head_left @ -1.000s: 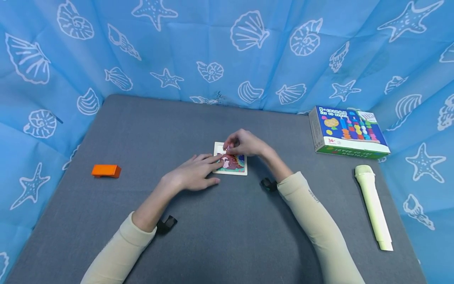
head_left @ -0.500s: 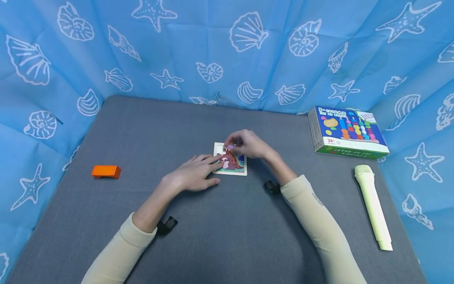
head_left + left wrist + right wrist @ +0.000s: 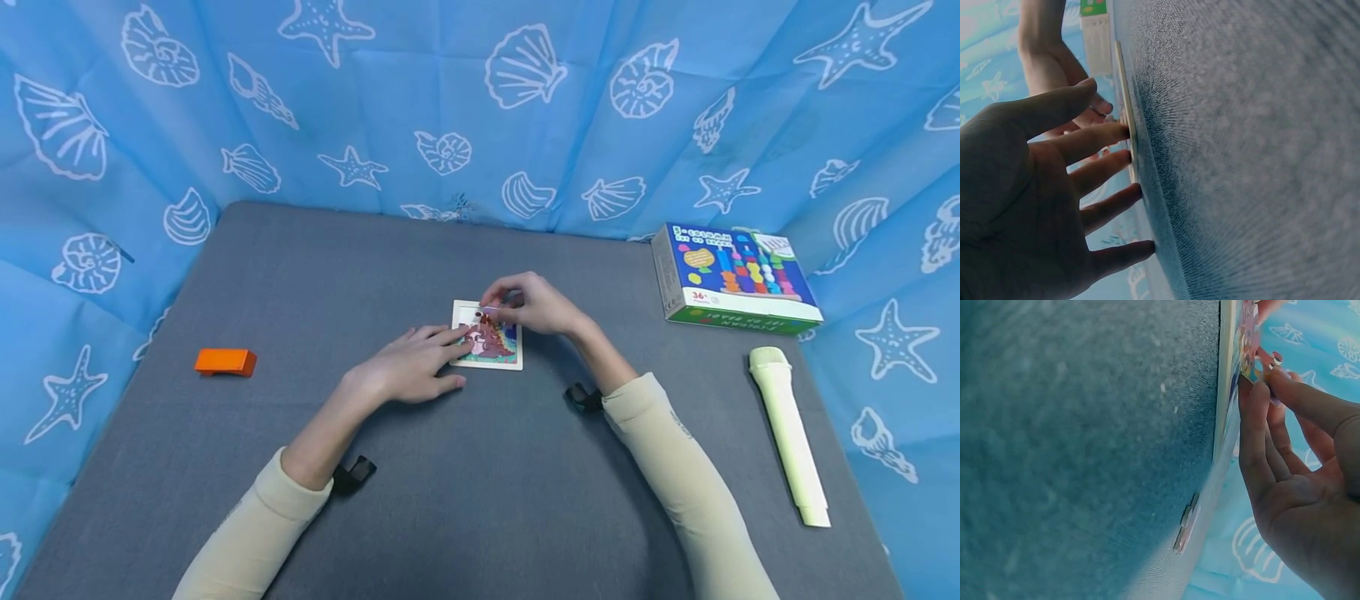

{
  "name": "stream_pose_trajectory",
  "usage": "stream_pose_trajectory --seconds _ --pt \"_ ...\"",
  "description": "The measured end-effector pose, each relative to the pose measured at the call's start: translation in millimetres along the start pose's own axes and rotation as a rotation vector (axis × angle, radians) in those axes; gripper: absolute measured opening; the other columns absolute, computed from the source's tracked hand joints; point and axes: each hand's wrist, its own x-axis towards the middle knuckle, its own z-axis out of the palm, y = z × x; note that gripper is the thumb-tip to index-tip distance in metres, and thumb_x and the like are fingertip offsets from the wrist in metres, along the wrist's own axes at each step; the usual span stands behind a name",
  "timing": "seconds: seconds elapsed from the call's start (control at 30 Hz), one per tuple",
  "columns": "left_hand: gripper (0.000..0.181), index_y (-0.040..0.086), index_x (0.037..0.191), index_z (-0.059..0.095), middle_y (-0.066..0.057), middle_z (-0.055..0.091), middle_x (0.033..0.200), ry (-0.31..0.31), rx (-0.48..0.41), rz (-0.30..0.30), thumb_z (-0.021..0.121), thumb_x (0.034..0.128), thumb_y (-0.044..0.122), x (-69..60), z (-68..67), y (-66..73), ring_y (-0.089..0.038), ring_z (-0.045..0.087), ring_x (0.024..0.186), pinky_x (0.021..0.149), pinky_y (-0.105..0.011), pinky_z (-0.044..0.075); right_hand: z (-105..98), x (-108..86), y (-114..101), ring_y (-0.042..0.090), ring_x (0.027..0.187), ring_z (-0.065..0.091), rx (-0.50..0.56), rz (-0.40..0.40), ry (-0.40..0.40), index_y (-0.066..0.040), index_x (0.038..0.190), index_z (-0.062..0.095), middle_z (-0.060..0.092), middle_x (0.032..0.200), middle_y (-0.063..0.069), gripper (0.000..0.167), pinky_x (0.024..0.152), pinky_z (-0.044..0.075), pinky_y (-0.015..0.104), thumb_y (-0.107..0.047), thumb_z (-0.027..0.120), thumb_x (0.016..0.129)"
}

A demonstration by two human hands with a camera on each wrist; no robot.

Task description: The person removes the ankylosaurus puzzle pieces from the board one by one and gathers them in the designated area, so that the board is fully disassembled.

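Puzzle board: lies flat mid-table, its pale rim [image 3: 498, 366] framing a colourful picture, with a white patch bare at its far left corner.
Loose piece: a reddish puzzle piece [image 3: 1266, 359], clear in the right wrist view; from the head, just a purple sliver. I can't tell whether it touches the board.
Right hand [image 3: 532, 302]: pinching that piece between thumb and finger, over the board's far side.
Left hand [image 3: 411, 367]: fingers spread, at least 2 reaching the board's left side; the left wrist view shows the gaps between them best.
Small flat item [image 3: 1186, 526]: on the table in the right wrist view; I can't make it out from the head.
Orange block [image 3: 226, 362]: well left.
Toy box [image 3: 738, 279]: far right, marked 36+.
Pale microphone [image 3: 791, 437]: nearer than the box.
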Motion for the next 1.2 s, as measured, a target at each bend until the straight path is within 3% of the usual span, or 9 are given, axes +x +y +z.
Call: stream_pose_trajectory --seconds 0.27,0.5,0.7,0.87,1.0,1.2 --pt "0.067 0.024 0.172 0.033 -0.001 0.02 0.184 0.0 -0.003 0.003 0.056 0.1128 0.045 -0.6 1.1 0.8 -0.034 0.02 0.171 0.136 -0.07 0.016 6.8 2.4 -4.3 0.023 0.092 0.071 -0.065 0.01 -0.003 -0.004 0.115 0.079 0.076 0.101 0.013 0.015 0.085 0.058 0.035 -0.004 0.076 0.1" --pt "0.068 0.022 0.172 0.033 -0.002 0.021 0.184 0.005 0.015 0.007 0.056 0.1126 0.045 -0.9 0.9 3.6 -0.034 0.021 0.17 0.135 -0.07 0.018 7.9 4.4 -7.8 0.023 0.094 0.073 -0.107 0.022 -0.001 -0.006 0.11 0.079 0.078 0.102 0.012 0.011 0.086 0.061 0.038 -0.004 0.076 0.099" --pt "0.073 0.02 0.174 0.028 -0.001 0.018 0.185 -0.006 0.052 0.005 0.056 0.1122 0.048 -1.7 3.8 13.8 -0.033 0.019 0.171 0.135 -0.071 0.016 7.9 4.9 -8.6 0.023 0.095 0.075 -0.111 0.03 -0.002 -0.007 0.11 0.08 0.079 0.105 0.011 0.011 0.087 0.063 0.038 -0.005 0.076 0.1" --pt "0.074 0.021 0.174 0.027 0.001 0.018 0.185 -0.026 0.053 0.025 0.056 0.1121 0.05 -2.0 8.0 22.9 -0.032 0.013 0.172 0.135 -0.073 0.008 7.3 5.4 -5.2 0.02 0.092 0.073 -0.084 0.03 -0.003 -0.006 0.113 0.08 0.079 0.104 0.011 0.013 0.085 0.062 0.035 -0.005 0.076 0.1" --pt "0.073 0.023 0.174 0.027 0.001 0.02 0.184 -0.033 0.052 0.022 0.056 0.1123 0.049 -1.2 9.2 25.6 -0.032 0.016 0.172 0.135 -0.072 0.011 4.7 4.7 -2.1 0.02 0.094 0.072 -0.035 0.036 0.0 -0.003 0.112 0.079 0.077 0.104 0.013 0.014 0.088 0.063 0.034 -0.002 0.074 0.1" --pt "0.072 0.025 0.174 0.028 0.001 0.021 0.184 -0.029 0.033 0.022 0.056 0.1123 0.048 -0.1 9.1 24.5 -0.032 0.017 0.171 0.135 -0.072 0.014 -1.5 -1.2 1.2 0.03 0.093 0.074 0.096 0.062 0.002 0.001 0.116 0.075 0.073 0.106 0.019 0.015 0.08 0.066 0.034 0.001 0.071 0.101"
